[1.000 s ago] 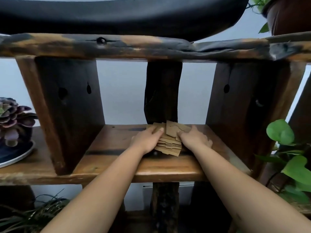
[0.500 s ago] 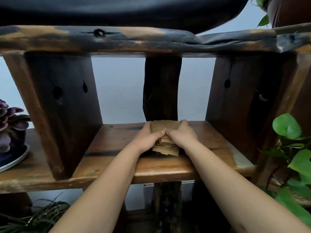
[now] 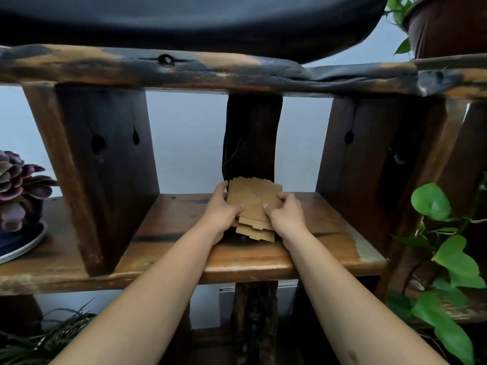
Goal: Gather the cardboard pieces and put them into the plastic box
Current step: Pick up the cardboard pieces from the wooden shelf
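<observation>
On the far left a succulent (image 3: 15,180) sat in its pot on a plate, well apart from the work. My left hand (image 3: 220,210) curled round the left edge of the cards (image 3: 253,204), thumb on the top face and fingers reaching up along the far side. The stack lay between my two hands on the middle bay of the shelf (image 3: 263,264), just in front of the dark centre post (image 3: 251,138); its long axis ran away from me, the far end tipped up off the wood and the near ends fanned out unevenly. My right hand (image 3: 286,216) pinched the right edge the same way, thumb on top. Both hands were equally near, each gripping one long side, so I judged the stack would come straight up and back toward me. The box was not in view, so I could not tell which way to carry it. Green leaves (image 3: 432,201) hung at the right. I could read no brand, label or writing on anything.
</observation>
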`<action>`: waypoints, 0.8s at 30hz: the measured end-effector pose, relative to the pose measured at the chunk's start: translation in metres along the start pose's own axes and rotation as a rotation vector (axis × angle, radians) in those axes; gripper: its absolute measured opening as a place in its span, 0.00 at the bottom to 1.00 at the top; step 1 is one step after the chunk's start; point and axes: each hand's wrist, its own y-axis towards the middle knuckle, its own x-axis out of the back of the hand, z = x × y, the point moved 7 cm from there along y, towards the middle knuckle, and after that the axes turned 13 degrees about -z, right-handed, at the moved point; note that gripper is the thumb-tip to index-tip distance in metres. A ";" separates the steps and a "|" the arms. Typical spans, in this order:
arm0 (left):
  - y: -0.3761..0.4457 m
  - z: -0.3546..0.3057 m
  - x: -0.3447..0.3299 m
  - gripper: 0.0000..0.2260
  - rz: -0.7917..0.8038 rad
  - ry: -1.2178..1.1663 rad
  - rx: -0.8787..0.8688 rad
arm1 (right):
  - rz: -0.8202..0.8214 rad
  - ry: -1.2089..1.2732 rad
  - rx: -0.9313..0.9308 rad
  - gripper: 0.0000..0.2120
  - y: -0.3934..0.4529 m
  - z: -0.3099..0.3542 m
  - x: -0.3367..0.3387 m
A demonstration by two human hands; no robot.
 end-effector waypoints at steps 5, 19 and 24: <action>0.006 -0.027 0.005 0.32 -0.003 0.140 -0.094 | 0.053 0.110 -0.007 0.31 -0.003 0.004 -0.002; -0.014 -0.105 -0.031 0.24 0.579 0.742 -0.601 | 0.005 0.370 0.114 0.38 -0.002 0.016 0.014; -0.020 -0.101 -0.031 0.30 0.527 0.869 -0.729 | 0.048 0.320 0.071 0.44 0.000 0.012 0.009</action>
